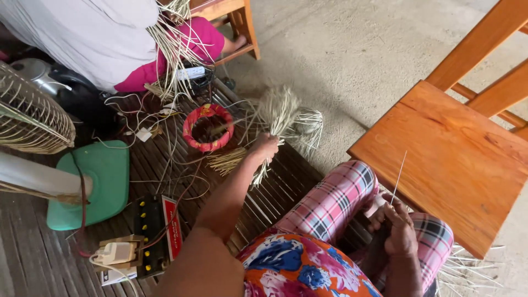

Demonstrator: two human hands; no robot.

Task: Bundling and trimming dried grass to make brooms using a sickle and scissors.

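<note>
The person sits on a dark slatted floor [286, 181], knees in pink plaid trousers [335, 201] drawn up beside a wooden chair [456, 159], which serves as the landmark here. Well to the left of the chair seat, the left hand [265, 147] is stretched out at arm's length and closed in a fist around a bundle of pale straw strips [283, 118]; the strips fan out above the fist towards the concrete floor and hang in a thinner tail below it. Just in front of the chair seat's near edge, the right hand [397, 223] rests over the right knee with its fingers curled, pinching a single thin strip [399, 176] that stands nearly upright and crosses the edge of the seat. Further left of the chair than the bundle, a small round basket with a red and pink rim [208, 127] lies on the slats, with loose strips scattered around it. Beyond that, far from the chair, stand the green base of a fan [104, 184] and a black power strip with cables [154, 231]. At the top, another person in a white top [93, 33] sits with more strips hanging from their lap.
</note>
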